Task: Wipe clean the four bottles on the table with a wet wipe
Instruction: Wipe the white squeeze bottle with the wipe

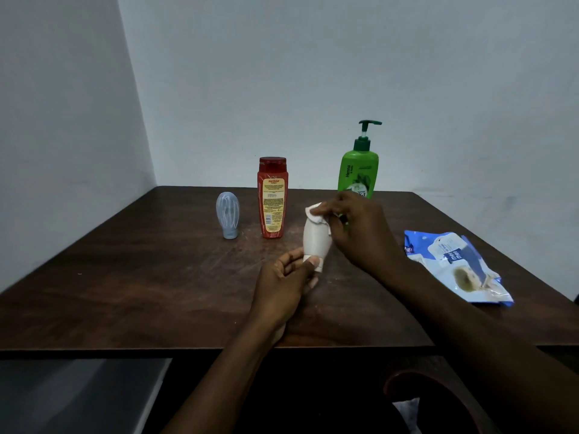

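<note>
Head view looks down on a dark wooden counter (156, 277) set into a pale corner, and both hands are busy on one small white bottle (315, 241). It is cap-down and tilted, held just above the counter near the middle. Left hand (286, 285) has fingers and thumb curled shut around the cap end, pinning it from below. Right hand (357, 228) is closed on a white wet wipe (314, 213), pressing it over the rounded top of that white bottle, with the wipe draped down its right shoulder.

Behind, three more bottles stand upright on the counter. Furthest left sits a pale blue bottle (227, 217), resting on its cap. Just beside it to the right is a red bottle (272, 198) with a yellow label facing us. Further right and further back stands a green pump bottle (358, 170), its base hidden behind the right hand.

Off to the right, well apart from the bottles, a crumpled blue-and-white wipes packet (457, 266) lies flat on the counter.
</note>
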`<state>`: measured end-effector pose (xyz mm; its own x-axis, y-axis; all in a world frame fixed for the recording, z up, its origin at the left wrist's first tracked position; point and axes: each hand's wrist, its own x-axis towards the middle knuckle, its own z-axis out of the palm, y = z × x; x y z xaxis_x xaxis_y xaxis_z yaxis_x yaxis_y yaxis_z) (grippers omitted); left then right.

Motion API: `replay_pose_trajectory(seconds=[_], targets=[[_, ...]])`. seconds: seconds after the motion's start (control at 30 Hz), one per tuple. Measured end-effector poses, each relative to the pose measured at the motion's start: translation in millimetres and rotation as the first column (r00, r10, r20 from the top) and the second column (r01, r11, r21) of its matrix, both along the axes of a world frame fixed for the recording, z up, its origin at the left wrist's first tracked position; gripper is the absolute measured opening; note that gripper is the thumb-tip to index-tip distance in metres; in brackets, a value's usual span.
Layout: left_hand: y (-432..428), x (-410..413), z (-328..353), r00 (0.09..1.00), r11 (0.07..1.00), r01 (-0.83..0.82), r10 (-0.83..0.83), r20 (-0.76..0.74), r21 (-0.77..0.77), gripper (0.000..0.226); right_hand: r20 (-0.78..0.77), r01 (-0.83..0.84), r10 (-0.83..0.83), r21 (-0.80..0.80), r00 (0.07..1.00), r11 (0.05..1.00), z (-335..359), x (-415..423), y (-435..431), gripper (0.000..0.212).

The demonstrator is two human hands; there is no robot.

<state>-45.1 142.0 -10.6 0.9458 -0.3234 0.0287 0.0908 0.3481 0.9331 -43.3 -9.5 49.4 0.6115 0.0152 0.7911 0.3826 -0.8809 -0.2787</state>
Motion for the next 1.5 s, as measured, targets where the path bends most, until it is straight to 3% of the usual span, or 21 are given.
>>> replay_pose_trajectory(seconds=[0.27,0.5,0.63,0.83,1.0,1.2,1.3,1.5], targets=[[0.4,0.8,-2.0,1.000,1.000,0.000,0.001,0.025,-0.010,0.028,-0.172,-0.051,0.155,0.492,0.973,0.869,0.3,2.0,-4.4,0.033],[0.2,2.1,-4.2,0.999,0.998,0.048,-0.048,0.012,-0.048,0.026,-0.013,-0.164,0.230,0.662,0.973,0.731,-40.0,-19.2,16.6,0.042],[1.1,2.6,-4.5,0.997,0.997,0.072,-0.072,0.012,-0.039,0.031,0.001,-0.171,0.215,0.608,0.977,0.775,-53.7,-35.4,24.7,0.038],[-0.2,-0.5,-2.5,0.994,0.997,0.072,-0.071,0.082,-0.011,0.038,-0.013,-0.110,0.120,0.318,0.993,0.942,-56.9,-48.6,23.3,0.032],[-1.3,0.6,1.9,0.992,0.995,0.102,-0.101,0.081,-0.012,0.044,0.019,-0.143,0.145,0.327,0.989,0.934,-39.9,-40.6,17.4,0.031],[-1.1,-4.1,6.1,0.993,0.995,0.100,-0.099,0.063,-0.017,0.029,-0.027,-0.169,0.180,0.239,0.983,0.956,-21.5,-30.3,17.9,0.030],[-0.7,-3.7,4.6,0.995,0.996,0.082,-0.080,0.065,-0.022,0.028,-0.016,-0.140,0.144,0.142,0.989,0.980,-23.3,-29.9,19.8,0.030],[-0.6,-2.5,2.2,0.993,0.997,0.082,-0.082,0.090,-0.003,0.025,-0.006,-0.040,0.041,0.144,0.999,0.989,0.3,-7.7,7.7,0.028]])
